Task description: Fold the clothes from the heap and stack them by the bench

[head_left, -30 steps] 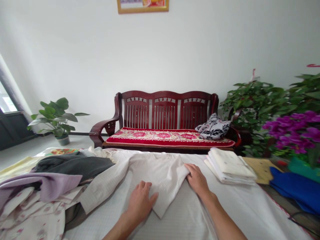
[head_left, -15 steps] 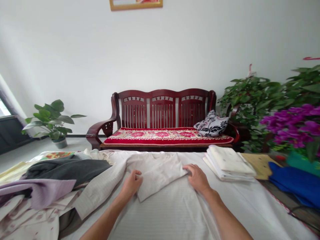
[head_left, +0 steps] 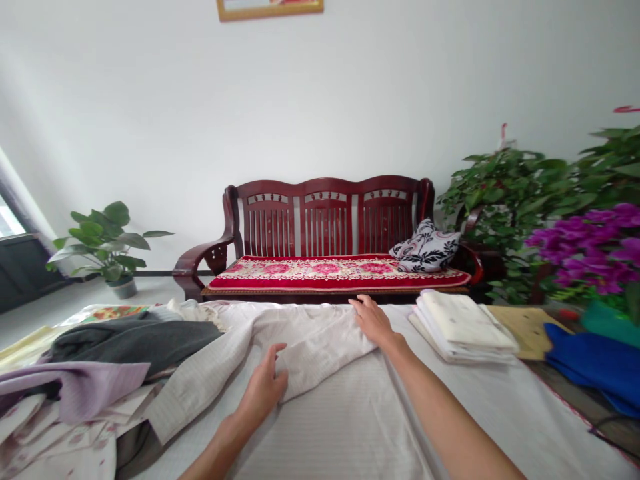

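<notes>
A pale grey, finely striped long-sleeved shirt [head_left: 330, 427] lies spread in front of me. One sleeve is folded across its upper part, and the other reaches out to the left. My left hand [head_left: 265, 387] hovers at the folded sleeve's cuff end, its thumb and index finger apart. At the shirt's far right shoulder rests my right hand [head_left: 373, 321], fingers stretched and lying on the fabric. Neither hand visibly grips the cloth.
Left of the shirt is a loose heap of clothes, with a dark grey garment [head_left: 135, 340] and a lilac one [head_left: 95, 383]. A folded white stack [head_left: 463, 327] sits at the right, near a blue cloth [head_left: 595, 367]. Behind stands a wooden bench [head_left: 325, 227].
My right hand has let go of the folded sleeve's edge and moved up and left to the shoulder. My left hand has come off the sleeve, slightly down, its fingers opening.
</notes>
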The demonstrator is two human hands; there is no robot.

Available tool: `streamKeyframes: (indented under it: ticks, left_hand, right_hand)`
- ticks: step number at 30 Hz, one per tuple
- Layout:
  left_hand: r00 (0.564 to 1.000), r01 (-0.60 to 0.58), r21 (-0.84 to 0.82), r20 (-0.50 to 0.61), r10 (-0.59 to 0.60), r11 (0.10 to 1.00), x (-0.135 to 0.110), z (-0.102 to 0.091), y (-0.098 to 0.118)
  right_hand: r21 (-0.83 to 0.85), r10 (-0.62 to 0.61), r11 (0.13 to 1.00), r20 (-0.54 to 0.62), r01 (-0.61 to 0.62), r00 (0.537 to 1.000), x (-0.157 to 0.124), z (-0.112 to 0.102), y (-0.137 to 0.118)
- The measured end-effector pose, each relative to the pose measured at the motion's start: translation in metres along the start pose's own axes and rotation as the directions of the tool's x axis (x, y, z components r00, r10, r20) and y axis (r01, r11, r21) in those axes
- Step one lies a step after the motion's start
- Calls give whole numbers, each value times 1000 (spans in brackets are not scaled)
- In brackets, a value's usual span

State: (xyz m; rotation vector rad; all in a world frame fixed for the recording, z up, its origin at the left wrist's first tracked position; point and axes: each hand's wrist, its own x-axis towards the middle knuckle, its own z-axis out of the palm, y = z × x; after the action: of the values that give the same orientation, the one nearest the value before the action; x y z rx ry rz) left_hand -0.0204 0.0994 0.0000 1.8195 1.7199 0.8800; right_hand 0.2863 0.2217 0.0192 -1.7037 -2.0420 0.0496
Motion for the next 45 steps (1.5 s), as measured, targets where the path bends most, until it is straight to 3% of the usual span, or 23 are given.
streamKeyframes:
  ticks: [4, 9, 15, 19, 22, 24, 27, 31, 34, 37, 40, 45]
  left_hand:
    - [998, -30, -71, -61, 26, 997, 9, -2, 0]
    - [984, -31, -45, -175, 23, 998, 51, -11, 10]
    - [982, 137, 138, -151, -116, 981, 97, -4, 13]
    - [980, 163, 166, -139, -141, 973, 102, 2, 6]
    - [978, 149, 164, -172, -121, 975, 104, 4, 1]
    - [974, 125, 164, -209, -89, 979, 107, 5, -2]
    - [970, 79, 198, -240, -30, 977, 111, 7, -7]
    - [969, -41, 331, -216, 118, 943, 106, 14, -13]
    - [954, -156, 475, -153, 256, 866, 97, 19, -16]
    - [933, -274, 570, -38, 359, 774, 88, 23, -20]
    - [940, -287, 617, 34, 339, 733, 84, 23, -20]
    - [962, -261, 632, 110, 249, 730, 82, 9, -8]
  right_hand:
    - [-9, 59, 998, 33, -59, 998, 10, 6, 7]
    - [15, 234, 972, -69, -233, 970, 12, 7, 20]
    - [38, 305, 952, -162, -303, 939, -8, 11, 19]
    - [28, 199, 980, -177, -197, 964, -30, 11, 10]
    - [-32, -46, 999, -91, 43, 995, -41, 16, 7]
    - [-91, -118, 989, -1, 117, 993, -45, 22, 9]
    - [-161, -57, 985, 68, 67, 996, -48, 30, 11]
    - [-192, -47, 980, 19, 50, 999, -52, 30, 10]
    - [-187, -125, 974, 4, 124, 992, -55, 27, 7]
    - [-168, -167, 969, 101, 183, 981, -59, 27, 5]
    - [-162, -142, 972, 183, 172, 973, -61, 28, 4]
    - [-149, -127, 976, 199, 158, 972, -61, 28, 7]
